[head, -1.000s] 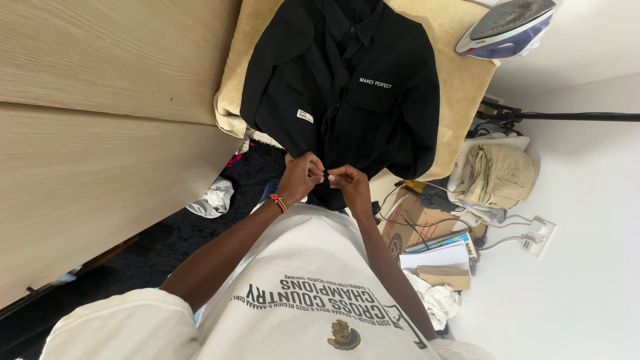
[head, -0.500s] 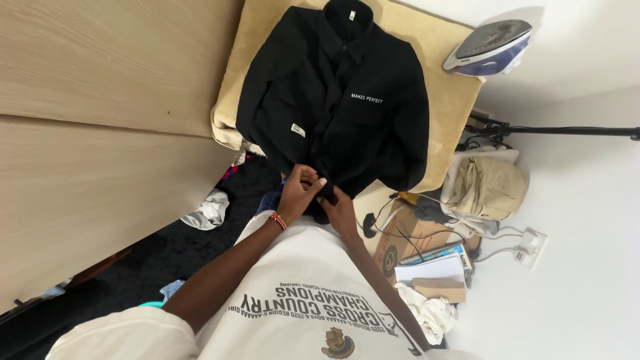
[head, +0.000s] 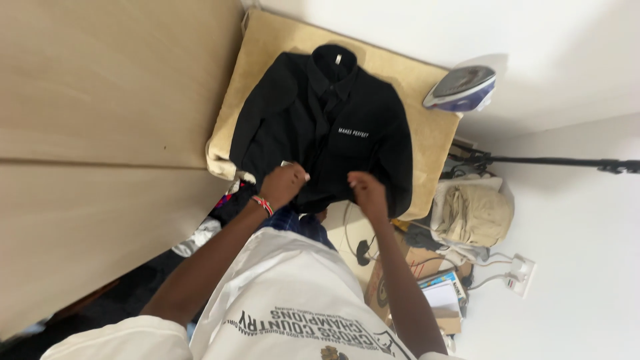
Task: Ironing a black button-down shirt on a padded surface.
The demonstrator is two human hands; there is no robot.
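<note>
A black button-up shirt (head: 333,143) lies flat, front up, on a tan padded ironing surface (head: 267,60), its collar at the far end. My left hand (head: 283,185), with a beaded bracelet on the wrist, grips the shirt's near hem on the left side. My right hand (head: 368,193) pinches the same hem a little to the right. The hands are a short way apart. My white printed T-shirt (head: 293,300) fills the bottom of the view.
A blue and white iron (head: 462,87) stands at the pad's far right corner. Right of the pad are a beige bag (head: 477,215), cables, a cardboard box (head: 390,287), books and a wall socket (head: 520,273). A wood-panel surface (head: 100,133) runs along the left.
My hands were joined at the middle of the hem and have moved apart along it. The view has shifted so the whole shirt sits lower in the picture.
</note>
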